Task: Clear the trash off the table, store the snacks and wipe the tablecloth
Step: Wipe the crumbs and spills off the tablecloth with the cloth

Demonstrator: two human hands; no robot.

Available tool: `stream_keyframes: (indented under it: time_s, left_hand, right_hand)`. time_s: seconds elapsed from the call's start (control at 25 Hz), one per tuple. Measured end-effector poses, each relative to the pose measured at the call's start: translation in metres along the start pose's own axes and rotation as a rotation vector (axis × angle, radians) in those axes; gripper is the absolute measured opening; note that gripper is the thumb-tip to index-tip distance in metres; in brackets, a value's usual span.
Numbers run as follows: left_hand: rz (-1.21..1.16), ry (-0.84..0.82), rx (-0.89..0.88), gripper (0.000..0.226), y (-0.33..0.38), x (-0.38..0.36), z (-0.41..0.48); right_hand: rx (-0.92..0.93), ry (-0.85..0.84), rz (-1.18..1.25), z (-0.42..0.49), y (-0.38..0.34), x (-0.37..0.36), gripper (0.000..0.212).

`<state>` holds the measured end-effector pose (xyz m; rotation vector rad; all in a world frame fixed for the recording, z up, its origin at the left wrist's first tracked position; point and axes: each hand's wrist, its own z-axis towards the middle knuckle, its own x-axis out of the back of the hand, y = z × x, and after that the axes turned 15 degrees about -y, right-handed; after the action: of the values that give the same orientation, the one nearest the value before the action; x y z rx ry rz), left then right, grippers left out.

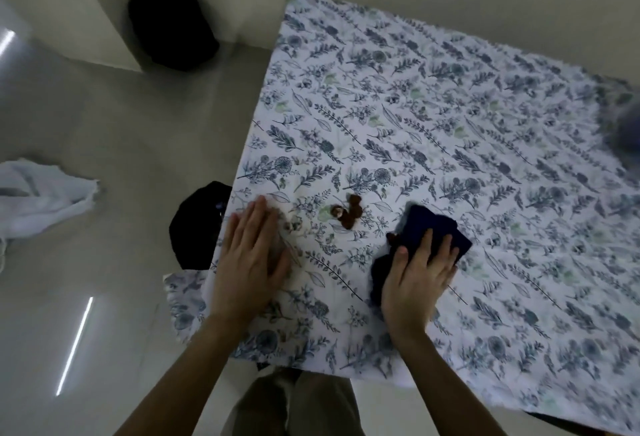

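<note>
Tablecloth (433, 131), one, white with a blue-and-green leaf print, covers the single table and fills the frame from the centre out toward 3 o'clock; its near corner hangs over the edge at about 7 o'clock. Two dark rounded objects sit on the grey floor: one black bag or bin (171, 25) against the wall at 11 o'clock, and one smaller black shape (199, 224) just beside the table's left edge at 9 o'clock, partly hidden by the cloth. One crumpled white fabric (41, 193) lies on the floor at the far 9 o'clock margin.

Two bare hands rest on the tablecloth. Left hand (251, 255) lies flat with its fingers together, grasping nothing, at about 7 o'clock of centre. Right hand (417, 273) presses down on one dark blue cloth (436, 228), fingers spread over it, at 5 o'clock.

Between the hands, at 12 o'clock from them, sits one small cluster of brown crumbs (349, 216); I count roughly three or four pieces, too blurred to be sure.
</note>
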<state>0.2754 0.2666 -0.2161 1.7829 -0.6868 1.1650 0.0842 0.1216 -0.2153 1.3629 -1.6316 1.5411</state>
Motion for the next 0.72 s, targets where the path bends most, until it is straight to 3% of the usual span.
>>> stream_keyframes:
  time_s: [0.44,0.72]
  left_hand:
    - [0.086,-0.01,0.053,0.063,0.005,-0.001,0.004]
    - [0.103,-0.044,0.092,0.062,0.009,0.004,0.001]
  right_hand:
    - [0.563,-0.221,-0.164,0.054,-0.102,-0.032,0.054]
    - [0.794,-0.362,-0.277,0.079,-0.049,0.009,0.054]
